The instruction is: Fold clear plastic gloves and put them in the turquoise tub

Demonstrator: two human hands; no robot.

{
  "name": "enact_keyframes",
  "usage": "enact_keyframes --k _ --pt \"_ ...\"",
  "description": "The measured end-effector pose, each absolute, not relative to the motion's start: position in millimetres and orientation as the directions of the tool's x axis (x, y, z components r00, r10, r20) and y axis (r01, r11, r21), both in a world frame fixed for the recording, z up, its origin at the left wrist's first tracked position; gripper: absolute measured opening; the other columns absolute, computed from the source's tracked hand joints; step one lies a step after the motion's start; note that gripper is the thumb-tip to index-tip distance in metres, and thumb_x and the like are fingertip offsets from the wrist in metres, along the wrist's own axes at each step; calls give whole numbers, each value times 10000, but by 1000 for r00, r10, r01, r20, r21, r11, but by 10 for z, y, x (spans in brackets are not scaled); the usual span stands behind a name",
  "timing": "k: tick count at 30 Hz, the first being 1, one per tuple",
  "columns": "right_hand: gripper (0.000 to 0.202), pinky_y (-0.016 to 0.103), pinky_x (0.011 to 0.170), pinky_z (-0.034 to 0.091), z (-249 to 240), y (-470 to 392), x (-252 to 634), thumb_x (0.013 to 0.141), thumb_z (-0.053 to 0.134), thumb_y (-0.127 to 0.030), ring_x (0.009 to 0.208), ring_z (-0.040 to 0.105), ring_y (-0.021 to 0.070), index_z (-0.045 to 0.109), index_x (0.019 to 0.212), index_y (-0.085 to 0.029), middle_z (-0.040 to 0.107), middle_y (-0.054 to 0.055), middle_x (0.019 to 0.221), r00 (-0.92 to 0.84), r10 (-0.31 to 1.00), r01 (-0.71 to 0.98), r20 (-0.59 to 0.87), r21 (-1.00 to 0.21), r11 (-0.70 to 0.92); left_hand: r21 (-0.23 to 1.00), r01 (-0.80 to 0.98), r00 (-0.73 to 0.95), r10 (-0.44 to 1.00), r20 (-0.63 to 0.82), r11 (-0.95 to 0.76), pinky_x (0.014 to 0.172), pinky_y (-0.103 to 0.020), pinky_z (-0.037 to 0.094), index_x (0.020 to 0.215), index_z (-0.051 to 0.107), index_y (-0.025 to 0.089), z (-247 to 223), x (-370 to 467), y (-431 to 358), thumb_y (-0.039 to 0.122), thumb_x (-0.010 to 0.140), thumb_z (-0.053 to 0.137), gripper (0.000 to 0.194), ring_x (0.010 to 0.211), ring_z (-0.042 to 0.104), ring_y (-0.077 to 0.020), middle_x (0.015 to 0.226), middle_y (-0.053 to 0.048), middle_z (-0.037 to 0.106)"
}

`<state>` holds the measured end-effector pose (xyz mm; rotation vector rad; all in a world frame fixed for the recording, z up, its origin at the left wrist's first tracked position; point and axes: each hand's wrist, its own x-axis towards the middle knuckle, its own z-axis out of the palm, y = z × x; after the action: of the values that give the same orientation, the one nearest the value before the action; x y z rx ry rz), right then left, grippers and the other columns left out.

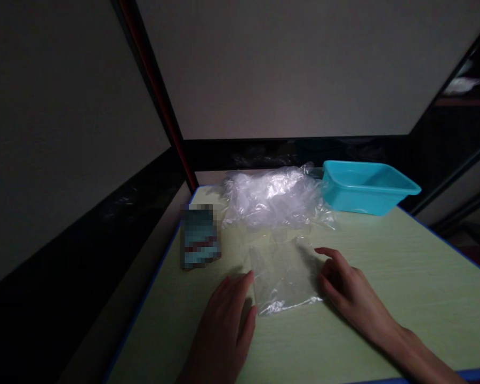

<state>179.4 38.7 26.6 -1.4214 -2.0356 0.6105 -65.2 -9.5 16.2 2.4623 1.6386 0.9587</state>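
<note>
A clear plastic bag (286, 274) lies flat on the pale green table (384, 250), between my two hands. My left hand (228, 320) is at the bag's left edge, thumb and fingers apart, holding nothing. At the bag's right edge is my right hand (346, 285), its index finger stretched out and the other fingers curled. Nothing shows in its grasp. Behind the flat bag sits a heap of crumpled clear plastic (274, 194).
A turquoise basin (360, 200) stands at the back right of the table. A blurred, pixelated flat item (200, 237) lies near the left edge. Pale wall panels (288, 69) with dark frames rise behind the table and on the left.
</note>
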Motion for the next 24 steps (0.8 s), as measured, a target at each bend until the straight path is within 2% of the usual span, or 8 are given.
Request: enact_keyframes --k 4,8,14,24 --pt "365 275 505 377 272 397 1820 827 419 -223 519 506 154 368 1185 -169 531 -27 630 -258 949 671 180 -674 310 459 782 189 863 469 -421 876 -454 486 1226 407 232 172 -663 -92 146 824 469 415 986 601 -235 987 -45 654" --pt "354 265 502 388 288 381 1907 844 446 -269 538 501 149 371 1181 -193 518 -30 647 -207 965 629 163 -733 259 546 736 151 882 446 -401 929 -492 408 1205 432 258 157 -661 -109 116 767 513 468 844 611 -208 793 20 619" --pt "335 267 515 410 259 267 2033 862 447 -328 581 517 157 373 1163 -201 528 -15 684 -152 980 564 129 -803 194 609 721 87 915 394 -330 749 -406 452 1251 369 255 81 -509 -148 117 741 548 558 689 565 -175 757 29 574" --pt "320 300 630 449 251 263 2052 852 462 -287 698 556 173 384 1152 -212 570 17 782 -124 980 477 155 -857 196 737 646 -55 950 308 -201 713 -362 435 1213 403 203 44 -429 -157 173 747 510 479 607 540 -157 676 39 575"
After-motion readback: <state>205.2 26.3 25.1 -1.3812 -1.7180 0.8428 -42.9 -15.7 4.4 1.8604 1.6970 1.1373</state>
